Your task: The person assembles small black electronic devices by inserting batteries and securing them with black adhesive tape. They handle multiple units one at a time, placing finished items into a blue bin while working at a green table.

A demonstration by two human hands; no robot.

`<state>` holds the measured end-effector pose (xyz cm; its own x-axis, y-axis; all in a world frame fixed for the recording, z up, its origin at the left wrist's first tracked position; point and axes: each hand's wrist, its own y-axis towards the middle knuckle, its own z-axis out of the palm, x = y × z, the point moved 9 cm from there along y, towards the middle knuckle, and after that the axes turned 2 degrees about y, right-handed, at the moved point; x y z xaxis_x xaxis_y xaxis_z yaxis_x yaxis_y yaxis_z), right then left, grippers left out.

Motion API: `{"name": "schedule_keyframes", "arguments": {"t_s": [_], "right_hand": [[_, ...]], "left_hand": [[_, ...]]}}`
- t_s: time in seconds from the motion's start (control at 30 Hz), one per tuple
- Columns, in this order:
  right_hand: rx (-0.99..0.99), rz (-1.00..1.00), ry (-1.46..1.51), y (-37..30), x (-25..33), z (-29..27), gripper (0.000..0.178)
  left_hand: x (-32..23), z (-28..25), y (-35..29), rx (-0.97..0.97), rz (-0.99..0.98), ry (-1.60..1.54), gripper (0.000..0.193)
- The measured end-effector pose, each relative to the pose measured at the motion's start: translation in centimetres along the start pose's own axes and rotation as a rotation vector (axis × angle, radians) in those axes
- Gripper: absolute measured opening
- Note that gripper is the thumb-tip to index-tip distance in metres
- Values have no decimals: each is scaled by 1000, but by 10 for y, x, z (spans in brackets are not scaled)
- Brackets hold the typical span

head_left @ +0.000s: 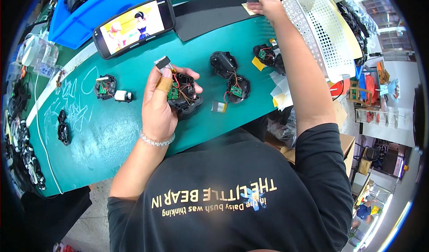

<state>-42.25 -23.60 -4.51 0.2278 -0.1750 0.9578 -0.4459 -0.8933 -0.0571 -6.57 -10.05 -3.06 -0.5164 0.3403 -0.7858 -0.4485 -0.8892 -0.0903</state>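
My left hand (161, 104), a bandage round its thumb, grips an opened black plastic housing (185, 101) with a green circuit board and red wires. A small silver battery (163, 63) with a dark pad on its face rises above that thumb. Far to the right, my right hand (269, 6) pinches a small dark pad (253, 0) beside yellow backing paper (250, 11). On the green table (178, 138), right of my left hand, lie another opened housing (237, 88) and a loose flat battery (219, 106).
A phone (135, 27) playing a video leans near a blue bin (89, 17). A black sheet (210, 12) lies beside it. At the right stands a white perforated basket (315, 33). More housing parts (105, 87) and a white cylindrical motor (123, 96) rest at left.
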Motion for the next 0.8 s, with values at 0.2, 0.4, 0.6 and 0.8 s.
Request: {"name": "schedule_keyframes", "arguments": {"t_s": [0.2,0.4,0.6,0.8], "right_hand": [[-5,-217,129,-50,61,29,17],[398,-288,497,-190,112,109,28],[441,-275,549,-246,113,143,19],[423,-481,436,-256,123,149,16]], "left_hand": [[1,-2,1,-40,-22,-36,24],[-4,-5,-5,-76,13,12,24],[-22,0,-15,-135,190,128,13],[-34,2,-21,-119,380,369,9]]}}
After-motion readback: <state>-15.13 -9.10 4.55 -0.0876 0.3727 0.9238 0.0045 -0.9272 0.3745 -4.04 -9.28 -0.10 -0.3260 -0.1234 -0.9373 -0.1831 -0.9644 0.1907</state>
